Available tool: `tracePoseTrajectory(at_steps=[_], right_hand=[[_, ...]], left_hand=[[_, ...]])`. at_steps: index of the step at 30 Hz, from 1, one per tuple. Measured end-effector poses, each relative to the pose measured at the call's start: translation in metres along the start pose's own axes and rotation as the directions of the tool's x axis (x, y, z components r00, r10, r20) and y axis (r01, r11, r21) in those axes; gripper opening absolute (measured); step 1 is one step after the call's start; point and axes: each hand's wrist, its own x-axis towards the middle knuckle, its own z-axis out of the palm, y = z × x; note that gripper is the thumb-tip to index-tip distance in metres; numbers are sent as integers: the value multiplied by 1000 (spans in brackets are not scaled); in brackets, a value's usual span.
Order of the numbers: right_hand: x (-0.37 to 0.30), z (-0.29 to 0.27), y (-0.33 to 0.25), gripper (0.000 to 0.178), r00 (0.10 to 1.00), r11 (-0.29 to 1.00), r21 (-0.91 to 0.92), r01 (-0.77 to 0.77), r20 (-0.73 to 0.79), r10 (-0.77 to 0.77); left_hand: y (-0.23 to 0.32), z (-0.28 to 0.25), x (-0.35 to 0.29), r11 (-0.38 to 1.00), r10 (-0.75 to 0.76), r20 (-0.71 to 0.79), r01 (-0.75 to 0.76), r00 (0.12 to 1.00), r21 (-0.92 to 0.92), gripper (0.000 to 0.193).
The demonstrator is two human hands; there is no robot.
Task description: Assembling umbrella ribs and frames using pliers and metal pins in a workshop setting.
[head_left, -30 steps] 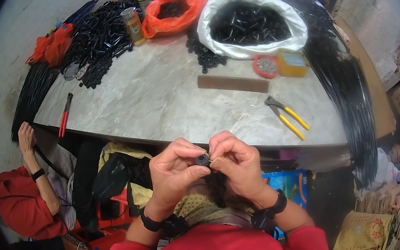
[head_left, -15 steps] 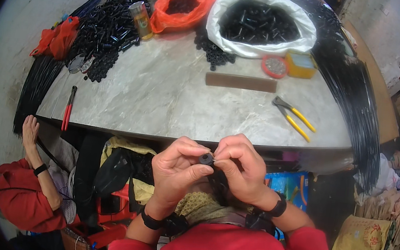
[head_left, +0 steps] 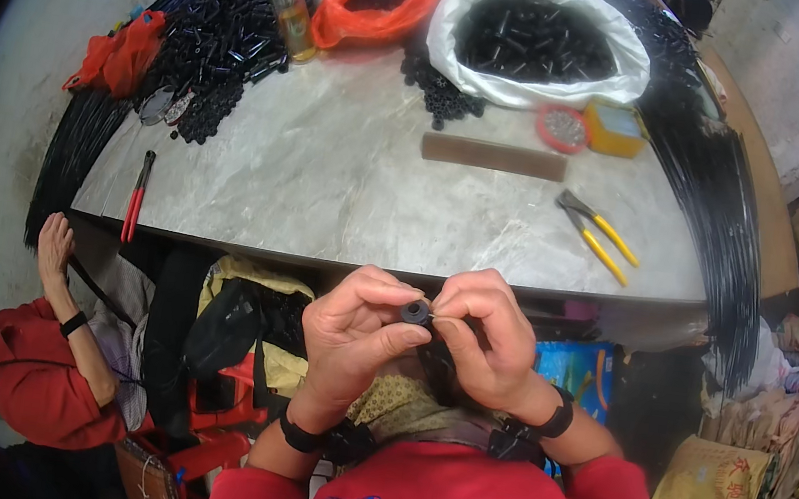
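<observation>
Thumb and forefinger of my left hand (head_left: 345, 331) close on a small black round piece with a hole (head_left: 416, 311). Its holed face is turned up toward me. Right beside it, my right hand (head_left: 486, 340) pinches a thin, light-coloured pin (head_left: 436, 316), whose tip meets or nearly meets the side of the piece; I cannot tell if it enters. Both hands are held close together off the near table edge, above my lap.
On the grey table (head_left: 328, 180) lie yellow-handled pincers (head_left: 598, 237), red-handled pincers (head_left: 137, 197) and a brown bar (head_left: 492, 157). Behind stand a white sack (head_left: 442, 38) of black parts, a red bag (head_left: 328, 23) and a red dish (head_left: 562, 130). A person in red (head_left: 50, 375) sits at left.
My view has shifted a little, so the table sits slightly higher in the picture. Both hands keep their pinch, and the pin now shows more plainly between them.
</observation>
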Motion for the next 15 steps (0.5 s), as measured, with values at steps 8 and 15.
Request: tracePoseTrajectory(at_steps=[8,15], right_hand=[[2,-4,0,10,998,999,28,22,64,-24],[1,-34,38,12,996,879,-476,19,90,27]], left_hand=[[1,7,0,999,-14,-74,17,997,42,29],[-5,3,4,1000,-1,-116,5,993,28,25]])
